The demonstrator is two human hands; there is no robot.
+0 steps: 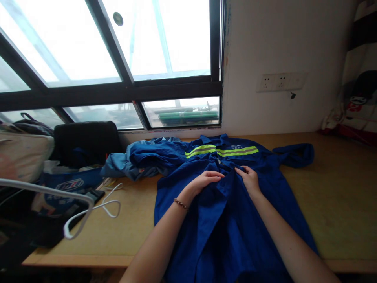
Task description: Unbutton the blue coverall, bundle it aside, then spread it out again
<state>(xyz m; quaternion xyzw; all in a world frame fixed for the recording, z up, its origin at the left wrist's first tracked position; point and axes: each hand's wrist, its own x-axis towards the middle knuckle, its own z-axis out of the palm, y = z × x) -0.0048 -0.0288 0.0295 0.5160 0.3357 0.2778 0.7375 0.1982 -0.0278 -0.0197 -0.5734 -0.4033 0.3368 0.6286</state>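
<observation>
A blue work jacket [265,188] with yellow-green reflective strips lies spread on the table, its collar towards the wall and its lower part hanging over the near edge. The front is partly undone, and its edges fold over below the strips. My left hand [207,179], with a beaded bracelet on the wrist, has its fingers closed at the left front edge. My right hand [247,179] pinches the right front edge of the jacket between thumb and fingers. The fingertips are partly hidden by cloth.
Lighter blue clothing [122,167] is bunched at the jacket's left sleeve. A white cable [110,202] lies on the wooden table [338,204]. Bags [70,184] and a black chair back [85,143] stand at left. Window and wall sockets [281,81] are behind.
</observation>
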